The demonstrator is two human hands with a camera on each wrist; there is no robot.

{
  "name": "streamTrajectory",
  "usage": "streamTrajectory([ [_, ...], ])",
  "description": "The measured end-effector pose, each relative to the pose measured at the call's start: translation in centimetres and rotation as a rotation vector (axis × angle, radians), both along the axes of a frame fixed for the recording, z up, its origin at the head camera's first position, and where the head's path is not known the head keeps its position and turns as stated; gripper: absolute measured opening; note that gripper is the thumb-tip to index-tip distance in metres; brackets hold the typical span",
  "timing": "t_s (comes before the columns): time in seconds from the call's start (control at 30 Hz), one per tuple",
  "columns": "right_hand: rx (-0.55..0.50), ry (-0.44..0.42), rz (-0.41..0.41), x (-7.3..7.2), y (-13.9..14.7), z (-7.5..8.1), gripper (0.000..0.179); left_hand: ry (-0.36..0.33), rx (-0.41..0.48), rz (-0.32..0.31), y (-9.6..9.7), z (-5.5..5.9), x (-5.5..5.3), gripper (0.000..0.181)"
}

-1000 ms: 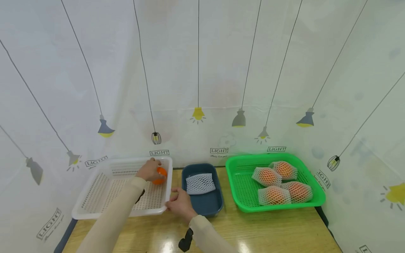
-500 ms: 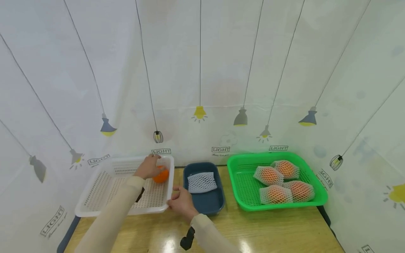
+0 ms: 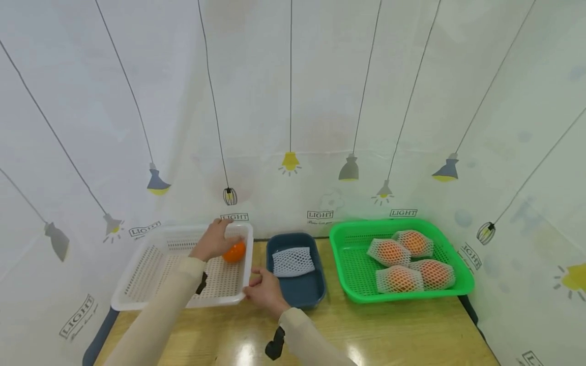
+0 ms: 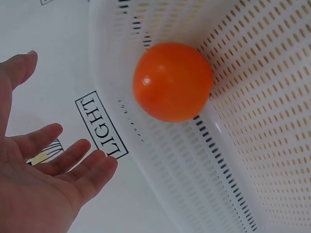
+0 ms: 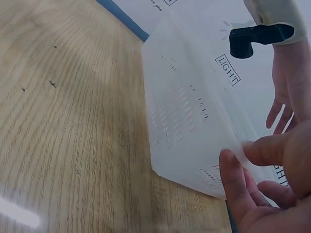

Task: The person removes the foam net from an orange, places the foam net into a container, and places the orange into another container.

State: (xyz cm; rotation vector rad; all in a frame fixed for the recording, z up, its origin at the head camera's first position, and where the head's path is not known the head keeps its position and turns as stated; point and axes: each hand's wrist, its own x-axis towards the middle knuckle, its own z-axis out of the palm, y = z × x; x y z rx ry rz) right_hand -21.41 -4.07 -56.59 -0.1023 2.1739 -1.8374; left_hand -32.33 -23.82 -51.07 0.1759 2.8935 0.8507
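A smooth, glossy orange point(image 4: 173, 81) rests inside the white slotted basket point(image 3: 151, 269), by its right side in the head view. My left hand point(image 3: 214, 242) hovers over the basket just left of the orange. In the left wrist view its fingers point(image 4: 92, 170) are spread and relaxed, apart from the fruit, with nothing in them. At the basket's near right corner, my right hand point(image 3: 266, 291) pinches the rim. Thumb and forefinger point(image 5: 233, 167) meet on that white edge in the right wrist view.
A dark blue tray point(image 3: 302, 295) holding a folded white foam net sleeve point(image 3: 293, 262) stands beside my right hand. Farther right is a green basket point(image 3: 350, 274) with several net-wrapped fruits point(image 3: 389, 252). A lamp-print curtain point(image 3: 320, 101) hangs behind the wooden table point(image 3: 380, 330).
My left hand has let go of the orange, its fingers lifting up and away to the left. The orange stays in the basket, and my right hand keeps its pinch on the rim.
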Motion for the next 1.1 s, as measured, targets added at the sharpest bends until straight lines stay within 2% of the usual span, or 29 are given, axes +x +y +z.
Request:
streamTrajectory([
  [0.2,0.05,0.066,0.072,-0.4,1.0,-0.2,0.056,0.03,0.018,0.02,0.4,0.6,1.7,0.073],
  [0.33,0.072,0.095,0.114,-0.9,1.9,-0.3,0.055,0.057,0.02,0.01,0.4,0.7,2.5,0.073],
  [0.6,0.155,0.189,0.183,-1.0,3.6,0.0,0.047,0.017,0.066,0.033,0.5,1.0,4.4,0.077],
  [0.8,0.287,0.28,0.246,-0.6,5.2,0.4,0.056,0.053,0.115,0.012,1.6,0.3,5.9,0.072],
  [1.1,0.402,0.303,0.291,-0.9,8.9,2.0,0.069,0.112,0.143,0.02,3.1,-0.7,8.0,0.07],
])
